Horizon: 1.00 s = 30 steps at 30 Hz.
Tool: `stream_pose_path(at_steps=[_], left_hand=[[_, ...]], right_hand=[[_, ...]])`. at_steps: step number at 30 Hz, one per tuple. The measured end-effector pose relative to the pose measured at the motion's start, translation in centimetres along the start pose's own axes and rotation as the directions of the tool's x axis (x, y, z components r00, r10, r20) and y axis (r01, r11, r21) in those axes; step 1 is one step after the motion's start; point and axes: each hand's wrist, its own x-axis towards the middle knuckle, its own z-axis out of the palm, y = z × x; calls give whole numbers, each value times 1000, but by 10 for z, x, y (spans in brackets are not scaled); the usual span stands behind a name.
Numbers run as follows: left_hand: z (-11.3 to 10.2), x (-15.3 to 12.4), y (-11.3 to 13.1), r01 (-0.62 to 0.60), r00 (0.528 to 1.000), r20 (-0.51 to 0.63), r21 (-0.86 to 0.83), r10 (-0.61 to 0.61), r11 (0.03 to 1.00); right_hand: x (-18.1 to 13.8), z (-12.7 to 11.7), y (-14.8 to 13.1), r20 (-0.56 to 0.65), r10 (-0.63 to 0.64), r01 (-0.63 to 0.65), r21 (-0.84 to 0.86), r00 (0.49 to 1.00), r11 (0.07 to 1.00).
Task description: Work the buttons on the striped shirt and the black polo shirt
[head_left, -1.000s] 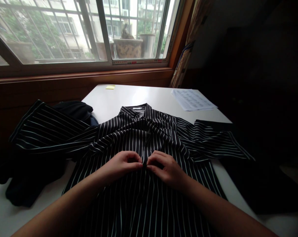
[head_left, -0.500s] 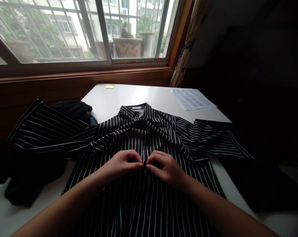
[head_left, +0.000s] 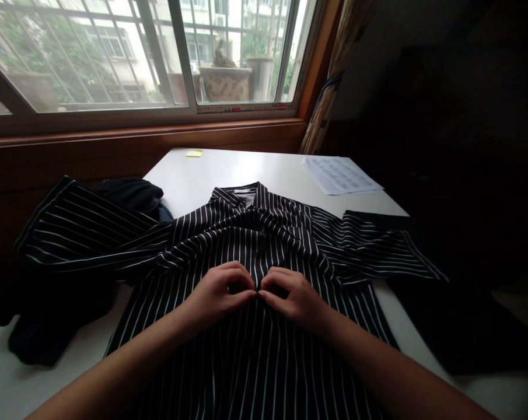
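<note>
A black shirt with white stripes [head_left: 290,356] lies spread front up, its collar at the far end and its sleeves out to both sides. At the middle of its front placket, my left hand [head_left: 228,289] pinches the cloth between thumb and fingers. My right hand [head_left: 290,294] pinches the placket from the other side, its fingertips almost touching those of the left. Any button between the fingertips is hidden. Below the collar the cloth is bunched in folds.
Under the shirt is a white table [head_left: 241,163]. Dark clothes [head_left: 58,315] are heaped at the left edge. Printed sheets [head_left: 340,176] lie at the back right, and a yellow sticky note [head_left: 194,153] at the back left. A barred window [head_left: 233,46] stands behind.
My left hand has shifted slightly right and its knuckles have risen a little, closing the gap to the right fingertips. The right hand and the shirt have barely moved.
</note>
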Motion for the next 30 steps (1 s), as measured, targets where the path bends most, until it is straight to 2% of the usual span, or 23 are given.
stream_pose_path(at_steps=[5, 12, 18, 23, 30], left_hand=[[5, -3, -1, -76, 997, -19, 76, 78, 994], [2, -2, -2, -57, 998, -24, 55, 58, 997], [1, -3, -3, -15, 999, -49, 142, 22, 990], [2, -4, -5, -39, 999, -27, 155, 44, 987], [-1, -2, -5, 27, 1000, -14, 150, -25, 988]], right_hand=[[0, 0, 2, 9, -20, 20, 2, 1000, 1000], [-2, 2, 3, -72, 44, -41, 41, 996, 998], [-1, 3, 3, 45, -12, 17, -100, 999, 995], [1, 1, 3, 75, -48, 56, -104, 996, 993], [2, 0, 4, 82, 13, -8, -59, 997, 998]])
